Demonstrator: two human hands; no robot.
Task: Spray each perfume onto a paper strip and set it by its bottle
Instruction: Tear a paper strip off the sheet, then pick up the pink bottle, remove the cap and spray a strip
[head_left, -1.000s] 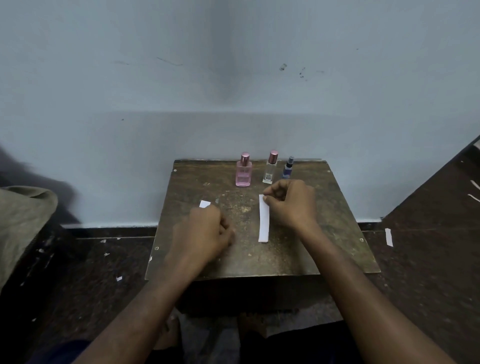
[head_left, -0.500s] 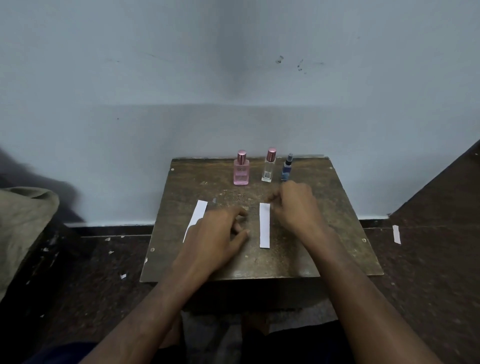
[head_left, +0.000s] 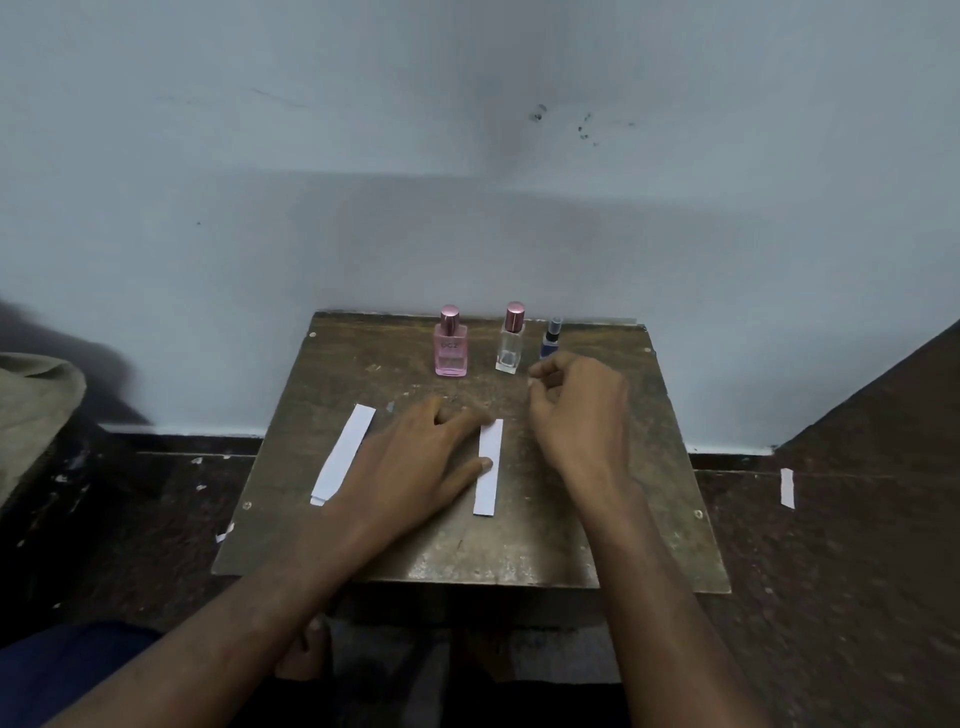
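Three perfume bottles stand in a row at the far edge of the small brown table (head_left: 649, 467): a pink bottle (head_left: 450, 349), a clear bottle (head_left: 510, 345) with a rose cap, and a small blue bottle (head_left: 550, 339). Two white paper strips lie flat on the table, one at the left (head_left: 343, 453) and one in the middle (head_left: 489, 466). My left hand (head_left: 415, 462) lies flat with straight fingers, its fingertips touching the middle strip. My right hand (head_left: 576, 405) hovers just in front of the blue bottle, fingers loosely curled, holding nothing.
A pale blue wall rises right behind the table. The dark floor around it carries scattered paper scraps, including a strip (head_left: 787, 487) to the right. A greenish cloth bundle (head_left: 36, 410) sits at the far left.
My left hand slid right off the left strip, uncovering it, and now touches the middle strip. My right hand let go of the middle strip and lifted toward the blue bottle.
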